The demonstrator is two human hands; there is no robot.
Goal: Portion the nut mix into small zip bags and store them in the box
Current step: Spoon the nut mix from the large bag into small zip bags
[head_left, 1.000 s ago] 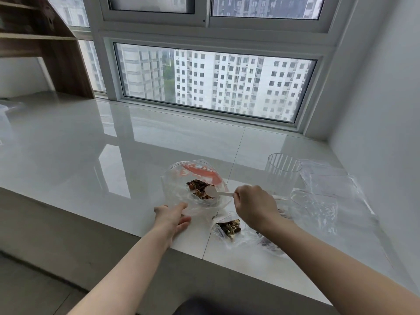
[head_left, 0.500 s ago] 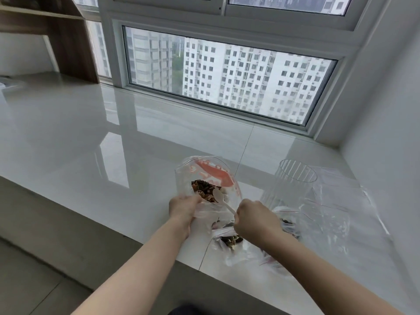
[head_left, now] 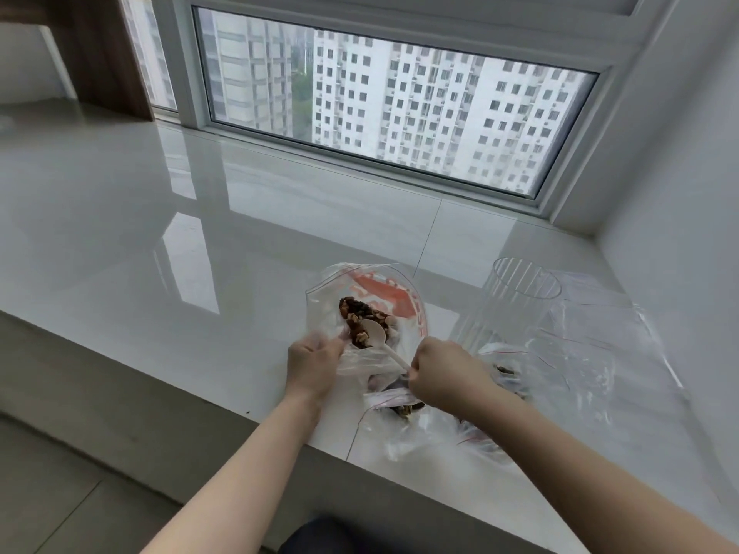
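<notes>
Between both hands, spoon [head_left: 378, 338] dips into nut mix [head_left: 362, 319]

High-rise flat: glossy tiled window ledge [head_left: 240, 217], apartment towers [head_left: 400, 101] outside (wooden shelving [head_left: 100, 54] beside).

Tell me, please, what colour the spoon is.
White; the spoon shows best in the head view, over the nuts.

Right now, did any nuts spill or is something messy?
No spilled nuts show on the ledge. The nut mix sits inside the big bag, with the spoon in it. The empty bags on the right lie crumpled.
</notes>
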